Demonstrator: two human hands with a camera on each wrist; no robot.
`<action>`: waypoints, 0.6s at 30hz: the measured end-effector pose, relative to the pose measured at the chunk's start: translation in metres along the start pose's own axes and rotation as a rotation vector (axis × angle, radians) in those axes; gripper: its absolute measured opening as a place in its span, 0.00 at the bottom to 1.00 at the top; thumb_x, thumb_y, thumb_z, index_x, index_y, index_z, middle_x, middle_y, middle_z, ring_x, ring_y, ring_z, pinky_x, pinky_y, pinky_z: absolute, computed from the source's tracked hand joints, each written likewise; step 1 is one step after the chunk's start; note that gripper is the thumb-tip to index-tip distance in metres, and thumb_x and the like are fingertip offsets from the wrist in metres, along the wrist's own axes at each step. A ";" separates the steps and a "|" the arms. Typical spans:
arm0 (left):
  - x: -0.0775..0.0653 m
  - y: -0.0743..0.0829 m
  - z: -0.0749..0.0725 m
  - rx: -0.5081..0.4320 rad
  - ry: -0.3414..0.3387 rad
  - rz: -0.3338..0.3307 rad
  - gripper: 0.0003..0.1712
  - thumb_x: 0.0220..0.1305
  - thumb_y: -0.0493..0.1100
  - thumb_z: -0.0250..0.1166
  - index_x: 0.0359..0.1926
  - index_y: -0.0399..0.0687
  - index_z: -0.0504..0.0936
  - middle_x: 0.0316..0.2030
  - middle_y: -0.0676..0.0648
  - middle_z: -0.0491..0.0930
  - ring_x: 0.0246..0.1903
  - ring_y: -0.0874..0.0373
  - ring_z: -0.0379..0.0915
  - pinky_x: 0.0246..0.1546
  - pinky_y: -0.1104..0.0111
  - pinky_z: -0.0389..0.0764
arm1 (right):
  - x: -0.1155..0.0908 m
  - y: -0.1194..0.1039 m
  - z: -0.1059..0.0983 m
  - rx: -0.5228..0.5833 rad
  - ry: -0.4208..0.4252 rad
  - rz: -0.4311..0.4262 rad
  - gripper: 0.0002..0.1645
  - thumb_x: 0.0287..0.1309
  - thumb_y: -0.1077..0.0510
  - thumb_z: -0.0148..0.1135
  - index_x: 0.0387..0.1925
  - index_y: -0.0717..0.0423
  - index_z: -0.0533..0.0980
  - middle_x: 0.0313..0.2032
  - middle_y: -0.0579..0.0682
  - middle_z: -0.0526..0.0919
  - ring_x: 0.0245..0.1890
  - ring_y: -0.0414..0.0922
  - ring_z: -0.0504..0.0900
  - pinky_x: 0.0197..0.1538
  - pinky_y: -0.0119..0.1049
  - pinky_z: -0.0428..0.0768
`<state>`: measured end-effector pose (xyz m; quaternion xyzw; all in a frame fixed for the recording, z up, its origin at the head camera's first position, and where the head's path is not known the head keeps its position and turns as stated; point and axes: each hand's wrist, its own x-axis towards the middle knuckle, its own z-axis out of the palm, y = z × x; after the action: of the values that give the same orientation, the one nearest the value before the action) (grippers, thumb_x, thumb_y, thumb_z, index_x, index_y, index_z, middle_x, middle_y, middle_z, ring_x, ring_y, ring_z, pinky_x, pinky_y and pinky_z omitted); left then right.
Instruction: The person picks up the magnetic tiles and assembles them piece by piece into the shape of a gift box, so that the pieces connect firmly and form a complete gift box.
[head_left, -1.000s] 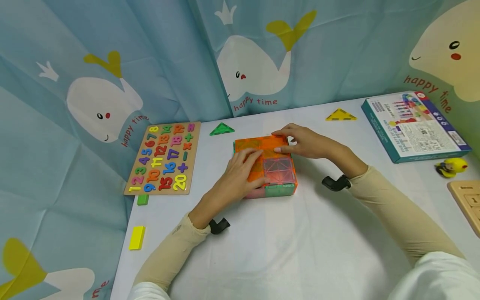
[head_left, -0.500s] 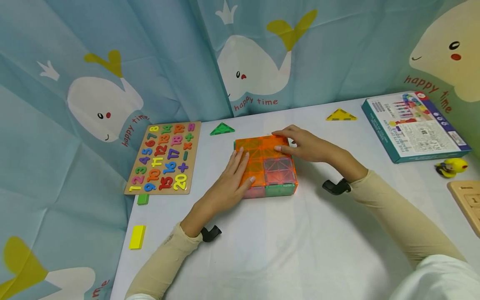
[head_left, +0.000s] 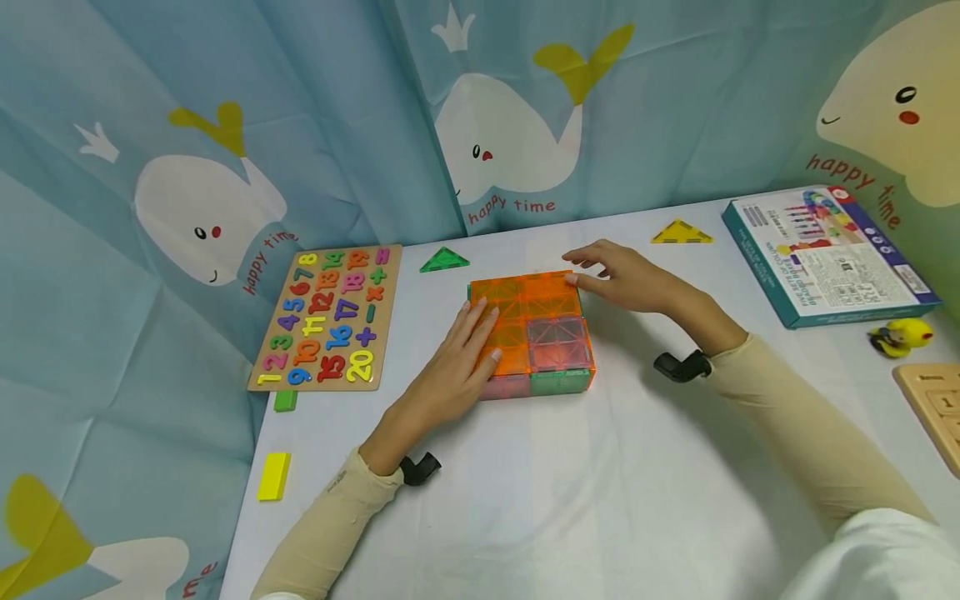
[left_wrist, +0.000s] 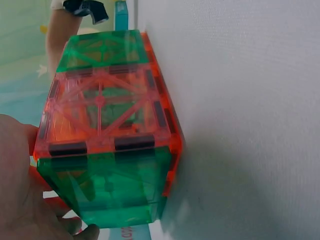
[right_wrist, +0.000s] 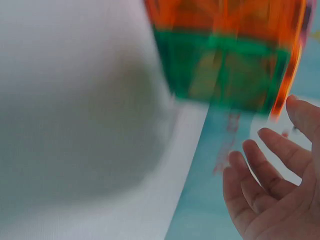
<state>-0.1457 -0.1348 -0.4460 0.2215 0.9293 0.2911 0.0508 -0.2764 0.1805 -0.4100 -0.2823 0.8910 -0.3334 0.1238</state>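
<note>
A low box built of translucent magnetic tiles (head_left: 517,308) stands on the white table, its top mostly orange with one pink square tile (head_left: 558,342) at the near right. In the left wrist view its side shows a pink tile (left_wrist: 100,102) between green tiles (left_wrist: 107,185). My left hand (head_left: 450,375) rests on the box's left part, fingers extended over the top. At the far right corner is my right hand (head_left: 626,279), its fingers spread and loosely bent. In the right wrist view the right hand (right_wrist: 280,185) holds nothing, with the thumb close to the box's edge.
A number puzzle board (head_left: 326,317) lies at left, with green (head_left: 285,401) and yellow blocks (head_left: 274,476) nearby. Green (head_left: 445,260) and yellow triangle tiles (head_left: 681,232) lie at the back. A boxed toy set (head_left: 832,254), a small duck figure (head_left: 900,337) and a wooden board (head_left: 933,408) are at right.
My left hand has slid left across the box top, uncovering more of it. My right hand has lifted slightly away from the far right corner, toward the right. The box stays in place.
</note>
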 end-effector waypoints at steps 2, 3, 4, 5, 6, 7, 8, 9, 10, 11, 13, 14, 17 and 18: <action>0.000 -0.001 -0.002 -0.002 0.005 -0.003 0.37 0.85 0.59 0.42 0.86 0.53 0.50 0.86 0.52 0.38 0.85 0.53 0.28 0.83 0.51 0.45 | 0.003 0.015 -0.011 -0.031 0.030 0.043 0.29 0.78 0.51 0.60 0.70 0.65 0.73 0.65 0.67 0.76 0.65 0.62 0.74 0.68 0.63 0.73; 0.000 -0.002 -0.003 -0.004 0.008 -0.002 0.36 0.85 0.58 0.42 0.86 0.53 0.51 0.86 0.52 0.39 0.85 0.52 0.29 0.83 0.51 0.45 | 0.005 0.025 -0.018 -0.055 0.045 0.071 0.30 0.78 0.51 0.60 0.69 0.67 0.73 0.64 0.69 0.75 0.65 0.64 0.74 0.68 0.64 0.73; 0.000 -0.003 -0.004 -0.008 0.011 0.000 0.36 0.86 0.57 0.42 0.85 0.52 0.52 0.86 0.52 0.41 0.85 0.52 0.30 0.83 0.51 0.46 | 0.007 0.035 -0.024 -0.083 0.061 0.106 0.30 0.78 0.51 0.60 0.69 0.69 0.73 0.64 0.71 0.74 0.64 0.65 0.73 0.68 0.65 0.72; 0.000 -0.003 -0.005 -0.008 0.014 0.003 0.35 0.86 0.56 0.42 0.85 0.51 0.53 0.86 0.52 0.42 0.85 0.52 0.32 0.83 0.51 0.46 | 0.008 0.046 -0.029 -0.102 0.081 0.152 0.32 0.78 0.49 0.60 0.69 0.70 0.72 0.65 0.73 0.73 0.64 0.67 0.72 0.68 0.66 0.71; 0.000 -0.004 -0.006 -0.010 0.016 0.009 0.34 0.86 0.55 0.42 0.85 0.50 0.54 0.86 0.52 0.43 0.85 0.52 0.33 0.83 0.52 0.46 | 0.009 0.058 -0.035 -0.121 0.104 0.207 0.34 0.78 0.48 0.59 0.69 0.72 0.71 0.66 0.75 0.70 0.65 0.69 0.70 0.68 0.67 0.70; 0.001 -0.005 -0.008 -0.013 0.017 0.014 0.34 0.86 0.54 0.42 0.85 0.49 0.54 0.85 0.51 0.44 0.85 0.52 0.34 0.83 0.52 0.47 | 0.009 0.069 -0.040 -0.145 0.132 0.265 0.36 0.78 0.47 0.59 0.69 0.73 0.69 0.67 0.77 0.67 0.67 0.71 0.67 0.68 0.69 0.68; 0.001 -0.006 -0.009 -0.016 0.017 0.020 0.33 0.87 0.53 0.42 0.84 0.48 0.55 0.85 0.51 0.45 0.85 0.51 0.35 0.83 0.53 0.47 | 0.008 0.080 -0.044 -0.153 0.159 0.335 0.38 0.78 0.45 0.58 0.70 0.74 0.67 0.69 0.79 0.63 0.67 0.73 0.64 0.68 0.70 0.66; 0.001 -0.006 -0.009 -0.018 0.016 0.025 0.33 0.87 0.52 0.42 0.84 0.48 0.56 0.85 0.50 0.46 0.85 0.51 0.36 0.83 0.53 0.46 | 0.007 0.090 -0.048 -0.153 0.188 0.405 0.41 0.77 0.44 0.58 0.71 0.76 0.64 0.69 0.80 0.59 0.68 0.74 0.61 0.68 0.70 0.65; 0.001 -0.007 -0.010 -0.020 0.015 0.031 0.33 0.87 0.52 0.42 0.84 0.47 0.56 0.85 0.50 0.46 0.85 0.51 0.37 0.83 0.53 0.47 | 0.005 0.098 -0.051 -0.156 0.216 0.470 0.44 0.76 0.43 0.58 0.71 0.77 0.62 0.70 0.82 0.55 0.68 0.75 0.59 0.68 0.71 0.64; 0.001 -0.008 -0.011 -0.022 0.012 0.034 0.33 0.87 0.52 0.43 0.84 0.47 0.56 0.85 0.49 0.46 0.84 0.50 0.37 0.83 0.53 0.47 | 0.004 0.106 -0.053 -0.163 0.232 0.531 0.47 0.75 0.41 0.58 0.71 0.79 0.59 0.69 0.83 0.53 0.67 0.76 0.57 0.68 0.71 0.63; 0.002 -0.009 -0.011 -0.031 0.008 0.038 0.33 0.86 0.51 0.44 0.84 0.47 0.56 0.85 0.49 0.46 0.84 0.49 0.38 0.83 0.53 0.47 | 0.001 0.119 -0.056 -0.182 0.237 0.624 0.52 0.74 0.39 0.58 0.70 0.83 0.55 0.65 0.83 0.53 0.63 0.75 0.56 0.65 0.70 0.64; 0.002 -0.009 -0.011 -0.034 0.010 0.040 0.33 0.86 0.51 0.44 0.84 0.47 0.56 0.85 0.49 0.47 0.84 0.48 0.38 0.83 0.52 0.47 | 0.001 0.123 -0.057 -0.182 0.230 0.663 0.54 0.73 0.37 0.58 0.70 0.84 0.54 0.63 0.83 0.54 0.61 0.74 0.56 0.64 0.69 0.64; 0.002 -0.010 -0.011 -0.043 0.015 0.032 0.33 0.86 0.51 0.46 0.84 0.47 0.56 0.85 0.50 0.47 0.84 0.46 0.40 0.83 0.52 0.47 | 0.000 0.131 -0.059 -0.204 0.185 0.722 0.59 0.72 0.33 0.58 0.68 0.85 0.53 0.57 0.81 0.57 0.57 0.73 0.56 0.60 0.69 0.65; 0.002 -0.010 -0.011 -0.047 0.018 0.026 0.34 0.85 0.52 0.46 0.84 0.47 0.56 0.85 0.50 0.47 0.84 0.45 0.40 0.83 0.52 0.47 | 0.000 0.132 -0.060 -0.194 0.178 0.733 0.59 0.71 0.32 0.58 0.67 0.85 0.53 0.56 0.81 0.57 0.56 0.72 0.57 0.59 0.69 0.65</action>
<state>-0.1540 -0.1474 -0.4422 0.2295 0.9197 0.3153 0.0440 -0.3567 0.2938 -0.4529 0.0746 0.9674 -0.2044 0.1295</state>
